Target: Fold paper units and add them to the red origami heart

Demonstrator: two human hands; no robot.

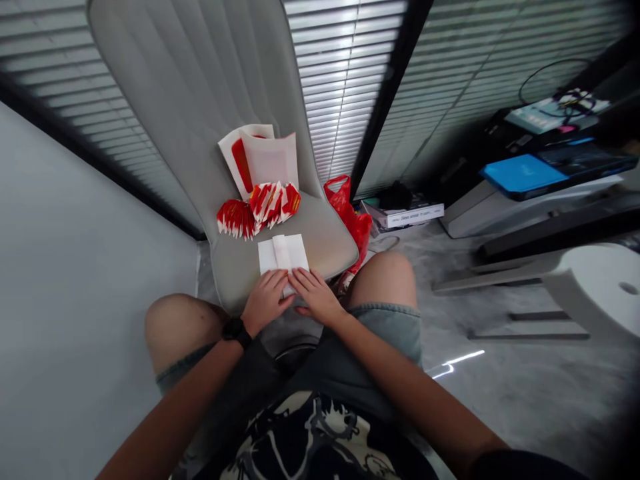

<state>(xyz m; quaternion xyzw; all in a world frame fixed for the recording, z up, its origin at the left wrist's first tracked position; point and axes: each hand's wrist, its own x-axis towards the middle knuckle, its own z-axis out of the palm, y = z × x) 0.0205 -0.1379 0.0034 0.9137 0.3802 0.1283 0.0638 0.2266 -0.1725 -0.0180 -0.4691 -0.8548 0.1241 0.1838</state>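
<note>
chair seat (323,233), folded white paper (283,253) under left hand (265,301) and right hand (314,295)

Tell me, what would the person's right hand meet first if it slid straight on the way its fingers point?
The folded white paper comes first: the right hand already lies on it. Past that, probably the folded red-and-white paper pieces on the chair seat, though depth is hard to judge.
</note>
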